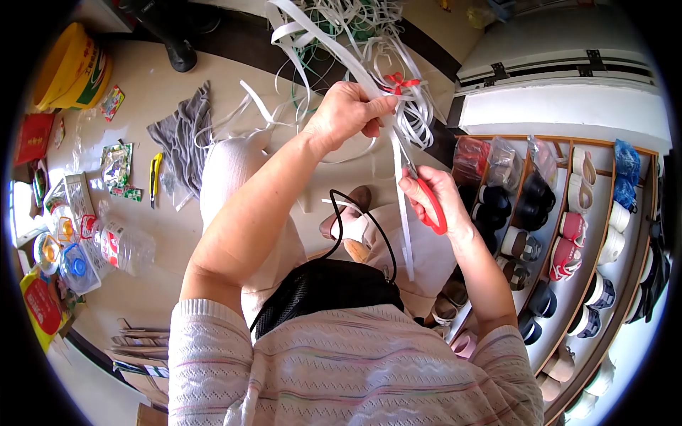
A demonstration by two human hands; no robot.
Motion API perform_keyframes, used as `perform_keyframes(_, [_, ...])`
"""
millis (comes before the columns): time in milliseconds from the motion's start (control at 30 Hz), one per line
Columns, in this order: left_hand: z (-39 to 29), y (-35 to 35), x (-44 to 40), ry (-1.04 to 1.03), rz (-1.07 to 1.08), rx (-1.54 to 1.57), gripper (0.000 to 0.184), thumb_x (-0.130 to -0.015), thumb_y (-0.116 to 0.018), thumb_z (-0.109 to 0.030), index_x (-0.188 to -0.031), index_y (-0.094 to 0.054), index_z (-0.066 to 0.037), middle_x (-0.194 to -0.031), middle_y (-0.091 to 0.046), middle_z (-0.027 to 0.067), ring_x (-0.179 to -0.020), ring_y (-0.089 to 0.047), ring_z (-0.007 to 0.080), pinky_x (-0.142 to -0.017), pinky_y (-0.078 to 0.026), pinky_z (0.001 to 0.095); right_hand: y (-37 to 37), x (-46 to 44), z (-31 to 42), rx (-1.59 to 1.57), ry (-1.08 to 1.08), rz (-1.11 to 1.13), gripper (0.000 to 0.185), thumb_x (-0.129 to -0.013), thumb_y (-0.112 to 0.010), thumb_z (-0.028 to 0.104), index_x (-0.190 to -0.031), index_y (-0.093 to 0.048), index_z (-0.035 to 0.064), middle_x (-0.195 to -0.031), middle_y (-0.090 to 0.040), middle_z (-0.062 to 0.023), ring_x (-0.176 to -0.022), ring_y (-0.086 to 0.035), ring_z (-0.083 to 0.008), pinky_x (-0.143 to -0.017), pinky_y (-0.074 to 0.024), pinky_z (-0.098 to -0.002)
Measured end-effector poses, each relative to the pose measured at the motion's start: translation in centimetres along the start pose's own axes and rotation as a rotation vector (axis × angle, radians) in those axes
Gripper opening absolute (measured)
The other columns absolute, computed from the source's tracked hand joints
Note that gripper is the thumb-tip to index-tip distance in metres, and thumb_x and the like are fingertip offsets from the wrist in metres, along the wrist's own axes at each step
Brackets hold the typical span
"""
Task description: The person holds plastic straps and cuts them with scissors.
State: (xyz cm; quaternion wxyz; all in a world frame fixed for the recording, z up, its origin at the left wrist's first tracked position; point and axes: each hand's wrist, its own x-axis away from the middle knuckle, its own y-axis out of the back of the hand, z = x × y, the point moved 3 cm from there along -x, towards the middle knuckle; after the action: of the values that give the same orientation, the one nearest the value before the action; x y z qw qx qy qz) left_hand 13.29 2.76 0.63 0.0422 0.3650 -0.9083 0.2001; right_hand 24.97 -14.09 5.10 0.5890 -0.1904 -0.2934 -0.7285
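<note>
My left hand [347, 112] is closed round a flat white plastic strap [305, 23] that runs up to the top of the view. Below the hand, a narrow strip of it [400, 206] hangs down in front of my lap. My right hand [442, 190] grips red-handled scissors [431, 206], their blades pointing up beside the hanging strip. Whether the blades touch the strip I cannot tell. Just beyond my left hand lies a coiled bundle of white straps [415, 121] with a red tie [402, 84]. A tangle of white and green strips [362, 32] lies further off.
On the right stands a shoe rack [561, 284] full of shoes. To the left, a grey cloth [186, 135], a yellow utility knife [155, 177], plastic bottles [121, 245] and a yellow bucket [74, 67] are on the floor. A black boot [167, 35] stands at the top.
</note>
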Motion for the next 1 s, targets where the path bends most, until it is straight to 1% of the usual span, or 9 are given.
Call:
perform_keyframes(167, [-1.4,2.2,-0.1,-0.002,-0.139,-0.016,0.031,-0.080,-0.068,-0.030,-0.077,-0.064,0.001,-0.062,-0.060,0.0063,-0.046,-0.053,0.0109,-0.045,-0.044,0.0234,0.4,-0.1,-0.3,0.042,0.006,0.012,0.028,-0.079,-0.069,0.032,-0.089,-0.060,0.0072,-0.054,-0.045,0.0075,-0.041,-0.038,-0.0008,-0.037,-0.0294,-0.0163])
perform_keyframes(467, [-0.5,2.2,-0.1,0.039,-0.077,0.038,0.031,-0.080,-0.069,-0.028,-0.077,-0.062,0.001,-0.065,-0.060,0.0072,-0.044,-0.051,0.0112,-0.042,-0.042,0.0231,-0.3,-0.9,1.3,0.196,0.086,0.012,0.027,-0.081,-0.068,0.030,-0.087,-0.059,0.0050,-0.056,-0.043,0.0080,-0.044,-0.034,-0.0001,-0.038,-0.0249,-0.0174])
perform_keyframes(567, [-0.8,2.2,0.1,-0.006,-0.058,0.087,0.031,-0.080,-0.069,-0.029,-0.077,-0.062,0.002,-0.065,-0.059,0.0073,-0.044,-0.051,0.0112,-0.042,-0.042,0.0229,-0.5,-0.8,2.2,0.172,0.030,0.003,0.026,-0.081,-0.068,0.028,-0.088,-0.060,0.0045,-0.057,-0.044,0.0080,-0.044,-0.033,-0.0007,-0.039,-0.0242,-0.0179])
perform_keyframes(667, [-0.4,2.4,0.0,-0.001,-0.071,0.078,0.032,-0.079,-0.069,-0.029,-0.077,-0.062,0.002,-0.065,-0.059,0.0072,-0.044,-0.051,0.0112,-0.042,-0.041,0.0226,-0.7,-0.5,2.6,0.261,0.061,0.001,0.022,-0.082,-0.067,0.024,-0.088,-0.060,0.0041,-0.059,-0.046,0.0071,-0.047,-0.035,-0.0008,-0.043,-0.0258,-0.0168])
perform_keyframes(767, [-0.5,2.4,0.0,0.031,-0.080,0.044,0.032,-0.079,-0.070,-0.030,-0.077,-0.062,0.002,-0.065,-0.059,0.0070,-0.045,-0.052,0.0112,-0.042,-0.041,0.0227,-1.0,-0.2,2.9,0.290,0.152,-0.019,0.018,-0.083,-0.065,0.018,-0.088,-0.060,0.0015,-0.063,-0.049,0.0055,-0.054,-0.041,-0.0014,-0.050,-0.0328,-0.0156])
perform_keyframes(833, [-0.6,2.1,0.2,0.039,-0.060,0.049,0.032,-0.078,-0.070,-0.030,-0.077,-0.063,0.001,-0.065,-0.059,0.0068,-0.045,-0.051,0.0110,-0.042,-0.041,0.0227,-1.2,-0.4,3.0,0.120,0.092,-0.024,0.015,-0.083,-0.065,0.013,-0.087,-0.060,-0.0006,-0.066,-0.051,0.0044,-0.059,-0.044,-0.0019,-0.055,-0.0368,-0.0154])
perform_keyframes(900, [-0.6,1.5,0.4,0.035,-0.021,0.070,0.033,-0.078,-0.070,-0.031,-0.076,-0.064,0.001,-0.064,-0.059,0.0065,-0.046,-0.050,0.0105,-0.043,-0.040,0.0226,-1.2,-0.7,3.1,0.128,0.088,-0.021,0.012,-0.083,-0.064,0.008,-0.087,-0.059,-0.0018,-0.069,-0.052,0.0036,-0.062,-0.046,-0.0023,-0.059,-0.0395,-0.0153])
perform_keyframes(967, [-0.4,1.7,0.2,0.046,-0.049,0.026,0.034,-0.078,-0.070,-0.033,-0.077,-0.064,0.001,-0.064,-0.059,0.0061,-0.046,-0.048,0.0100,-0.043,-0.039,0.0226,-1.3,-1.1,3.1,0.314,0.139,-0.012,0.009,-0.083,-0.063,0.004,-0.088,-0.059,-0.0023,-0.071,-0.053,0.0031,-0.063,-0.048,-0.0026,-0.062,-0.0409,-0.0153])
perform_keyframes(1000, [-0.3,1.8,0.0,0.051,-0.063,0.004,0.035,-0.078,-0.070,-0.033,-0.077,-0.064,0.001,-0.064,-0.059,0.0060,-0.046,-0.048,0.0098,-0.043,-0.039,0.0227,-1.3,-1.2,3.0,0.200,0.116,-0.011,0.009,-0.082,-0.063,0.003,-0.088,-0.059,-0.0018,-0.071,-0.053,0.0032,-0.063,-0.047,-0.0023,-0.061,-0.0405,-0.0152])
